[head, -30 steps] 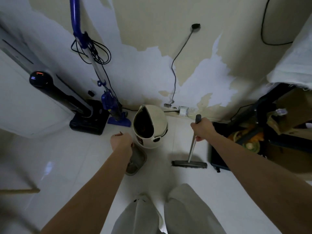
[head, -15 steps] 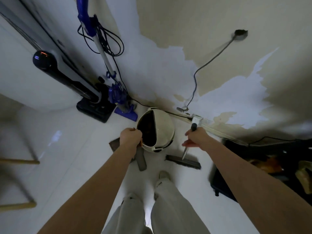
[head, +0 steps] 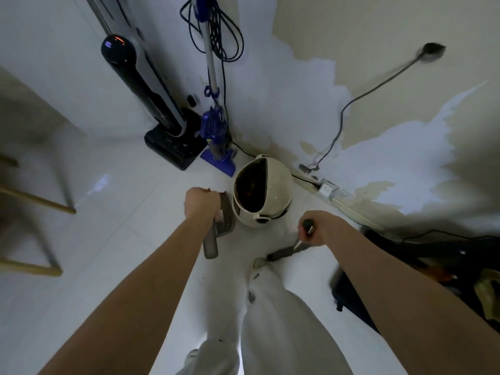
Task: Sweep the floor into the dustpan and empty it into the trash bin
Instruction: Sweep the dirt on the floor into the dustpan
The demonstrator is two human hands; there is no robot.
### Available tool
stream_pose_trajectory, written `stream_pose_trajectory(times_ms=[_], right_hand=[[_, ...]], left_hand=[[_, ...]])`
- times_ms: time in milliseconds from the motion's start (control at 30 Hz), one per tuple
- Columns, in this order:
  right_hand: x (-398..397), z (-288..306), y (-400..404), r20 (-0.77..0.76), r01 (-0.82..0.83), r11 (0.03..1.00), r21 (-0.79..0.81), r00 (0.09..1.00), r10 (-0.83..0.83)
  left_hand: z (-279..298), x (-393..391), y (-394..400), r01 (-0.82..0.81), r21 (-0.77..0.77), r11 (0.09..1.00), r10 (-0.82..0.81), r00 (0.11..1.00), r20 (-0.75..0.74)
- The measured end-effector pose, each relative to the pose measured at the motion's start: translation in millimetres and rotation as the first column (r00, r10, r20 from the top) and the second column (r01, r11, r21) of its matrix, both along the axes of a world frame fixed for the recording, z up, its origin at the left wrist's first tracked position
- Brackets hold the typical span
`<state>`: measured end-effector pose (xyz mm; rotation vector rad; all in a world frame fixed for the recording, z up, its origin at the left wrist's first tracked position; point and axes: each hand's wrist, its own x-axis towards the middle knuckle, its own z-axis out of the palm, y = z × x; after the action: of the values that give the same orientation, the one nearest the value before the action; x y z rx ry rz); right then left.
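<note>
On white floor tiles (head: pixel 113 217) by a peeling wall (head: pixel 365 63), left hand (head: pixel 201 203) fingers grip the dustpan (head: pixel 226 215), right hand (head: pixel 323 228) fingers the broom (head: pixel 286 251).

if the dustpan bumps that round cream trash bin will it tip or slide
The trash bin looks like thin plastic, so probably light; a knock from the dustpan would likely slide it on the glossy floor. Its rounded body may rock, though the wall behind should check it.

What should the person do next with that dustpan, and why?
Probably tip the dustpan toward the trash bin's dark opening. The left hand grips it raised just beside the bin, while the right hand holds the broom with its head low by the floor.
</note>
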<state>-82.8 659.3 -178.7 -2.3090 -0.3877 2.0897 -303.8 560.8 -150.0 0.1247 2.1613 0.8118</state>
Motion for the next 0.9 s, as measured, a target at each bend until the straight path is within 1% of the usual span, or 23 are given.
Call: stream_pose_trajectory(times_ms=[100,167,200,267,300,333,467,567,633,700,733,767,800,867,900], right_hand=[[2,5,-60,0.043,-0.087,0.995,0.045,0.995,0.085],[3,4,-106,0.090,-0.233,0.970,0.074,0.970,0.227],[4,3,-120,0.133,-0.314,0.947,0.072,0.944,0.303],[-1,-3,-173,0.248,-0.497,0.865,0.068,0.849,0.468],[-1,-7,-184,0.291,-0.552,0.832,0.065,0.808,0.513],[-7,-10,-204,0.313,-0.579,0.813,0.056,0.784,0.536],[-31,-29,-259,0.316,-0.659,0.749,0.063,0.725,0.611],[-48,-37,-299,0.334,-0.775,0.623,0.109,0.619,0.711],[-53,-34,-319,0.320,-0.845,0.513,0.148,0.532,0.784],[-55,-28,-342,0.323,-0.932,0.330,0.146,0.361,0.875],[-54,-23,-356,0.320,-0.964,0.237,0.121,0.264,0.910],[-51,-19,-370,0.333,-0.982,0.170,0.081,0.188,0.924],[-46,-20,-382,0.360,-0.997,0.065,0.031,0.072,0.930],[-35,-15,-404,0.398,-0.999,-0.026,-0.029,-0.036,0.917],[-28,-13,-412,0.406,-1.000,-0.012,-0.023,-0.020,0.913]], left_hand=[[2,-7,-61,0.008,0.060,0.998,-0.007,1.000,-0.016],[7,-13,-105,-0.018,0.108,0.994,0.021,0.999,-0.027],[8,-15,-116,-0.025,0.121,0.992,0.028,0.999,-0.029],[16,-23,-168,-0.049,0.160,0.986,0.051,0.999,-0.006],[18,-24,-178,-0.049,0.171,0.984,0.050,0.999,-0.004],[20,-26,-200,-0.057,0.166,0.984,0.060,0.998,-0.013],[23,-30,-255,-0.022,0.133,0.991,0.029,0.998,-0.048],[17,-30,-294,-0.004,0.093,0.996,0.013,0.996,-0.090],[14,-30,-314,0.003,0.069,0.998,0.005,0.994,-0.109],[14,-32,-334,0.019,0.039,0.999,-0.013,0.991,-0.130],[14,-32,-346,0.025,0.027,0.999,-0.022,0.991,-0.133],[13,-32,-356,0.037,0.011,0.999,-0.035,0.990,-0.138],[12,-31,-366,0.052,-0.007,0.999,-0.053,0.988,-0.142],[12,-27,-386,0.083,-0.048,0.995,-0.089,0.985,-0.149],[14,-23,-396,0.102,-0.064,0.993,-0.111,0.982,-0.152]])
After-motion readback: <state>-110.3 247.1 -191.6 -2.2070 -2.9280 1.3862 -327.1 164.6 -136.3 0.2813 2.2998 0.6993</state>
